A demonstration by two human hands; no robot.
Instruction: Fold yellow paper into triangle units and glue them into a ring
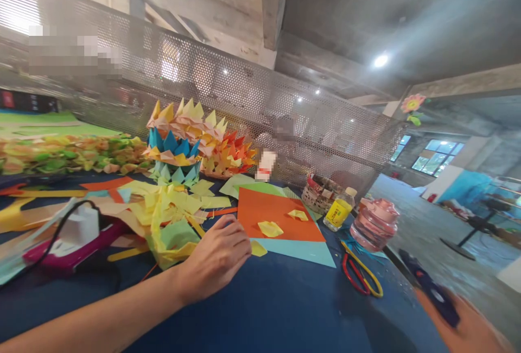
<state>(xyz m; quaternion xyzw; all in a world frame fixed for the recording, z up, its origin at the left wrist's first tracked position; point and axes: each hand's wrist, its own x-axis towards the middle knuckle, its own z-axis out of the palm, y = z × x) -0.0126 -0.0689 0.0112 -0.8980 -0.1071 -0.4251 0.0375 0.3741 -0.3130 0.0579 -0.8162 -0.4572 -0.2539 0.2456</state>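
My left hand [223, 258] is above the blue table, its fingers curled together; what they hold, if anything, is hidden. Just beside its fingertips lies a small yellow paper piece [258, 249]. Two folded yellow pieces, one nearer [270, 228] and one farther [298, 215], rest on an orange sheet [256, 206], which overlaps a light blue sheet [301, 251]. At the lower right, past the table edge, my right hand [464, 315] is wrapped round a dark tool [431, 290], slightly blurred, that looks like a glue gun.
Red and yellow scissors [360, 271] lie on the right, before a yellow-labelled bottle [338, 210] and a pink bottle [374, 225]. Yellow paper scraps [171, 209], a magenta power strip [77, 252] and folded-paper crowns [175, 146] stand left. A mesh screen [244, 92] runs behind.
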